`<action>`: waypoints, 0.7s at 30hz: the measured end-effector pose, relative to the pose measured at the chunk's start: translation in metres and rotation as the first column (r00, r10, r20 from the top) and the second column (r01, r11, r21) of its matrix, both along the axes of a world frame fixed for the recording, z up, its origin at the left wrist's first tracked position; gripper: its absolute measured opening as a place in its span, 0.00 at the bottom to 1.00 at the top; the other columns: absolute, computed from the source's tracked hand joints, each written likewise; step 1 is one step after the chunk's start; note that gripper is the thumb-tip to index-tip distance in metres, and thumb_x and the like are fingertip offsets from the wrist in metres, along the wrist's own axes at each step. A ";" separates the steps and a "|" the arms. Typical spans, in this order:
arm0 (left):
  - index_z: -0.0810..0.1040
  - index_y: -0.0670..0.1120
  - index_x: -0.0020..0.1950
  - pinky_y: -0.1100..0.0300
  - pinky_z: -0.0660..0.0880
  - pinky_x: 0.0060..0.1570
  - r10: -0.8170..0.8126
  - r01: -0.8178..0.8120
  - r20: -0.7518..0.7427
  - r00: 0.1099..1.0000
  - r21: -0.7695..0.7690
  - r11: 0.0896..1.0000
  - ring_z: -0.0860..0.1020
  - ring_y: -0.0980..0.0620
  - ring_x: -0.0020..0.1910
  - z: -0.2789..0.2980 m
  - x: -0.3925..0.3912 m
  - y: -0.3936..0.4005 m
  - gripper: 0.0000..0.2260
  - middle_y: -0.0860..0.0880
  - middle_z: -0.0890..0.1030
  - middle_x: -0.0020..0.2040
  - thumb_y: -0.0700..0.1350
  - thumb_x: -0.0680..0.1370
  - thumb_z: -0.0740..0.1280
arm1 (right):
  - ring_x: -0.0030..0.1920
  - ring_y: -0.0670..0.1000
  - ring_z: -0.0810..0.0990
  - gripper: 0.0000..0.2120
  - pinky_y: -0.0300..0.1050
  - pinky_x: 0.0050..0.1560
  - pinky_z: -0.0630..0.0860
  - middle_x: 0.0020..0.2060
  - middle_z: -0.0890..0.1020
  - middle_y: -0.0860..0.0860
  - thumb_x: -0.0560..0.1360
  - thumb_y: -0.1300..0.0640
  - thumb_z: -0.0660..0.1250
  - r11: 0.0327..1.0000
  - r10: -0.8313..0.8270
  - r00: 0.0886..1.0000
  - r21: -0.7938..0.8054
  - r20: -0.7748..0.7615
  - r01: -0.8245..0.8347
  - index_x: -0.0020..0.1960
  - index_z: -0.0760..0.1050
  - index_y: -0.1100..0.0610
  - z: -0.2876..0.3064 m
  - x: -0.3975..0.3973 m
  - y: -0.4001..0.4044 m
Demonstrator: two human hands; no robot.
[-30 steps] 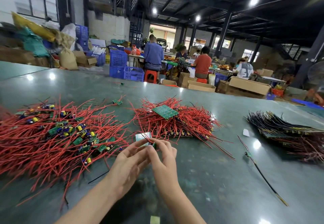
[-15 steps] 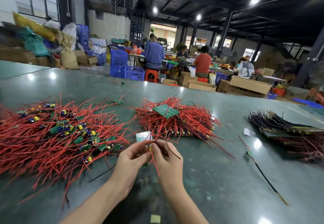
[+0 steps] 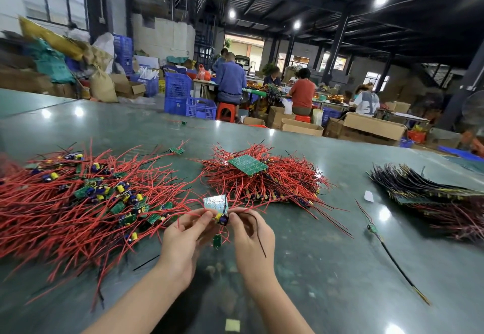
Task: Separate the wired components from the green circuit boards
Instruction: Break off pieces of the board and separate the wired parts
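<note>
Fingertips of both hands meet over the near middle of the table (image 3: 327,268): the left hand (image 3: 183,239) pinches the lower edge of a green circuit board panel (image 3: 215,203) between thumb and forefinger, while the right hand (image 3: 251,237) pinches a small wired component (image 3: 222,219), a yellow and dark blue capacitor with a black lead (image 3: 258,231) trailing over the back of that hand. Whether the component is joined to the panel or already broken away cannot be told; the two sit touching or nearly so. A small green board piece (image 3: 217,240) shows just below, between the hands, and what holds it cannot be told. To the left lies a wide heap of loose pieces (image 3: 86,202), red leads mixed with small green boards and yellow capacitors, which reads as the separated output. Beyond the hands sits a stack of wired panels (image 3: 262,179) topped by a whole green panel (image 3: 247,164), and to the right a further stack with dark leads (image 3: 424,189); both appear to be unprocessed. A single stray piece with a long dark lead (image 3: 392,257) lies well apart on the right. Judged from these heaps, much has been separated and at least as much is left, with one panel in hand.
</note>
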State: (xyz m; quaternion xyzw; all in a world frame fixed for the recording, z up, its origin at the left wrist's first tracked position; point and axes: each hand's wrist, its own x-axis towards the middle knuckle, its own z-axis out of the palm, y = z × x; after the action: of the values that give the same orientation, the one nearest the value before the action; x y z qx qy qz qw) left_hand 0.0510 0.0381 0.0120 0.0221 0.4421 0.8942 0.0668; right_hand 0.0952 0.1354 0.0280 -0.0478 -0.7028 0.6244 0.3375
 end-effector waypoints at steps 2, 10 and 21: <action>0.78 0.38 0.44 0.65 0.80 0.34 -0.032 0.023 0.085 0.996 0.101 0.995 0.82 0.54 0.31 0.002 -0.002 -0.002 0.05 0.47 0.84 0.33 0.33 0.76 0.63 | 0.38 0.41 0.81 0.08 0.30 0.42 0.74 0.36 0.84 0.49 0.73 0.69 0.66 0.992 0.053 0.998 -0.114 0.031 -0.050 0.40 0.81 0.59 0.001 -0.001 0.002; 0.83 0.41 0.32 0.65 0.79 0.30 -0.069 0.031 0.125 0.990 0.284 0.958 0.83 0.54 0.32 0.002 0.000 0.000 0.17 0.45 0.84 0.34 0.31 0.76 0.60 | 0.31 0.46 0.82 0.07 0.37 0.36 0.80 0.31 0.83 0.54 0.75 0.69 0.61 0.379 0.368 0.927 -0.898 -0.075 -0.224 0.43 0.77 0.64 0.000 -0.008 0.001; 0.81 0.43 0.54 0.57 0.81 0.39 -0.264 0.256 0.020 0.964 0.181 0.950 0.84 0.47 0.44 0.004 0.003 -0.004 0.14 0.41 0.83 0.50 0.42 0.70 0.67 | 0.36 0.49 0.74 0.04 0.43 0.41 0.67 0.34 0.78 0.51 0.68 0.58 0.64 0.528 0.504 0.859 -0.754 -0.091 -0.390 0.41 0.77 0.56 0.024 0.002 0.035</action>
State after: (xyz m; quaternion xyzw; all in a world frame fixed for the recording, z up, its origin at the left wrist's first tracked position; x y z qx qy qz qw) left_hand 0.0544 0.0336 0.0156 0.0664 0.3528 0.9135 0.1913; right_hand 0.0967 0.1704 0.0519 -0.0440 -0.3903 0.9173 0.0659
